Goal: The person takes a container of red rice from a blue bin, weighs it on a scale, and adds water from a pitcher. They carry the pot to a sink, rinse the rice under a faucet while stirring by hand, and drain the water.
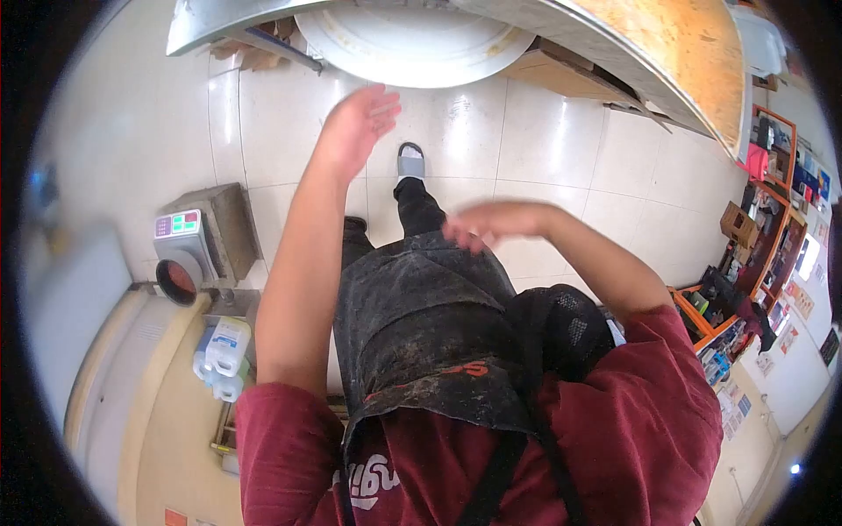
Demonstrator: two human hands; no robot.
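Observation:
I look straight down my own body: a red shirt and a dark, stained apron (421,333) above a white tiled floor (544,140). My left hand (360,123) is stretched forward over the floor, fingers apart, holding nothing, just below a round pale basin (412,48) under a metal counter. My right hand (491,221) hangs blurred in front of the apron, palm down, fingers loosely together and nothing in it. One foot in a grey slipper (410,162) shows on the tiles between the hands.
A metal counter with an orange-brown top (693,61) runs across the top. At left stand a scale with a coloured keypad (180,237), a round pan beneath it, and white plastic jugs (224,355). Shelves of goods (772,219) fill the right edge.

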